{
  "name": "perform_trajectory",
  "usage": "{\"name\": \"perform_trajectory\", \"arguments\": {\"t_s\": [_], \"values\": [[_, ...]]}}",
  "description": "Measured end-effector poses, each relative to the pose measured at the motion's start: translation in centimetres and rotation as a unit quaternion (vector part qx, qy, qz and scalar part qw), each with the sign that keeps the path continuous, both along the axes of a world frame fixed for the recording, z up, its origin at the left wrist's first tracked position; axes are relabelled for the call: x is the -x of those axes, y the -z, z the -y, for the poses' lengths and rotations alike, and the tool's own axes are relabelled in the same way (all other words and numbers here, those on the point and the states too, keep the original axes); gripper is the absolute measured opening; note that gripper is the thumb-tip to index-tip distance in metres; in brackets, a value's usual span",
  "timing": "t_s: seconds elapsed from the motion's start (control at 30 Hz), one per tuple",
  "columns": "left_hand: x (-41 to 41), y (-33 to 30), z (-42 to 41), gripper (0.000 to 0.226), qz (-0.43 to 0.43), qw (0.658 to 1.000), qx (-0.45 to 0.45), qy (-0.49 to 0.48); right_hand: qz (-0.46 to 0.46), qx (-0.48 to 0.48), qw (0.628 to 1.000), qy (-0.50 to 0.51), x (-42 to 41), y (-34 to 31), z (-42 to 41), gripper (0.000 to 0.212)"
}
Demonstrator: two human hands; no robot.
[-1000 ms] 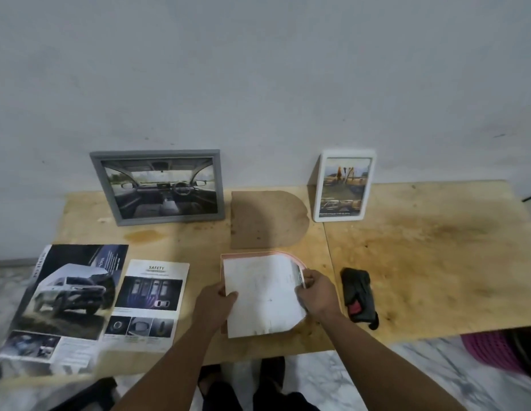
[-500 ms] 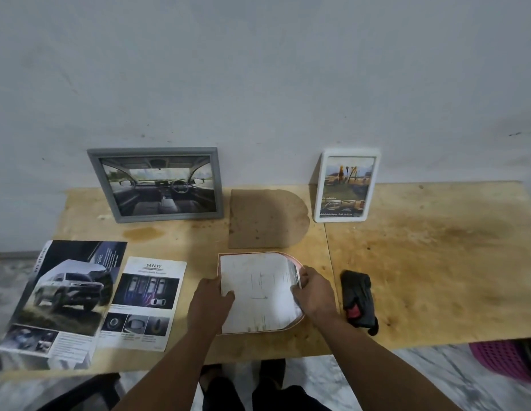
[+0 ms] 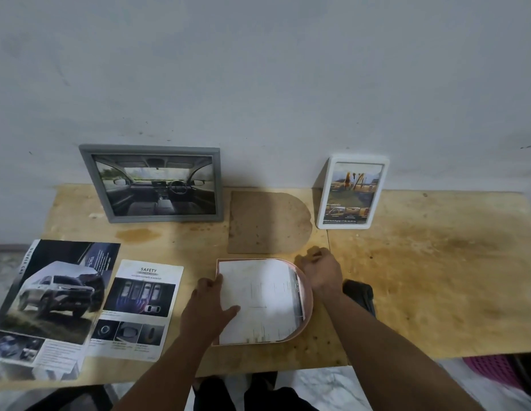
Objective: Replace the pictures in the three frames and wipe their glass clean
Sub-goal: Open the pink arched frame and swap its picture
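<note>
A pink arch-shaped frame (image 3: 308, 304) lies face down on the wooden table (image 3: 421, 277), with a white paper picture (image 3: 261, 298) lying back side up inside it. My left hand (image 3: 209, 308) rests on the paper's left edge, thumb on the sheet. My right hand (image 3: 320, 269) hovers by the frame's upper right curve, fingers curled, holding nothing. The frame's brown backing board (image 3: 267, 222) lies just beyond. A grey frame (image 3: 153, 183) with a car-interior picture and a white frame (image 3: 351, 192) with a yellowish picture lean on the wall.
Two car brochure pages lie at the left: a large SUV page (image 3: 50, 301) and a "SAFETY" page (image 3: 138, 307). A black cloth (image 3: 360, 295) sits partly hidden behind my right forearm. A pink basket (image 3: 492, 369) stands on the floor at the right.
The paper has been set down into the pink frame and now lies flat. My right hand has let go of its right edge and moved up and away.
</note>
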State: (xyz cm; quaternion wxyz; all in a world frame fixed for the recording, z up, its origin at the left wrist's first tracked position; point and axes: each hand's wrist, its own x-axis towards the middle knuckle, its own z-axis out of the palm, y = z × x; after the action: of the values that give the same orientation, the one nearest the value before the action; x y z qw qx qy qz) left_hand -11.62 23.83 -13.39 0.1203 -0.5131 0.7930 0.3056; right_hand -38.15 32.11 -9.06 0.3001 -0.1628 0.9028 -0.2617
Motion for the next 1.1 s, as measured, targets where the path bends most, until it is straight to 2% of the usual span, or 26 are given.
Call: {"name": "perform_trajectory", "arguments": {"t_s": [0.13,0.23,0.27,0.43,0.53,0.63,0.8,0.93,1.1], "values": [[-0.4,0.7,0.3,0.104,0.006,0.999,0.022,0.03,0.053,-0.028,0.996,0.06,2.3,1.4,3.6,0.052],[-0.5,0.9,0.4,0.102,0.011,0.998,0.032,0.046,0.062,-0.048,0.992,0.094,3.0,3.3,5.6,0.092],[-0.5,0.9,0.4,0.102,0.011,0.998,0.031,0.047,0.063,-0.061,0.991,0.103,3.1,4.1,6.0,0.099],[-1.0,1.2,0.7,0.104,0.012,0.998,0.025,0.05,0.074,-0.109,0.977,0.168,2.5,5.3,7.6,0.087],[-0.9,1.1,0.5,0.101,0.014,0.997,0.027,0.065,0.092,-0.094,0.97,0.204,2.5,5.5,7.7,0.076],[-0.7,0.7,0.5,0.098,0.01,0.997,0.026,0.075,0.109,-0.053,0.967,0.222,2.3,4.0,7.8,0.05],[-0.6,0.3,0.3,0.094,0.013,0.996,0.012,0.087,0.145,0.044,0.962,0.229,1.6,1.9,7.2,0.034],[-0.5,0.2,0.2,0.093,0.016,0.995,0.003,0.097,0.154,0.139,0.946,0.247,0.7,0.2,6.6,0.04],[-0.6,0.1,0.4,0.095,-0.023,0.997,-0.011,0.069,0.254,0.247,0.91,0.215,0.3,-1.7,5.0,0.039]]}}
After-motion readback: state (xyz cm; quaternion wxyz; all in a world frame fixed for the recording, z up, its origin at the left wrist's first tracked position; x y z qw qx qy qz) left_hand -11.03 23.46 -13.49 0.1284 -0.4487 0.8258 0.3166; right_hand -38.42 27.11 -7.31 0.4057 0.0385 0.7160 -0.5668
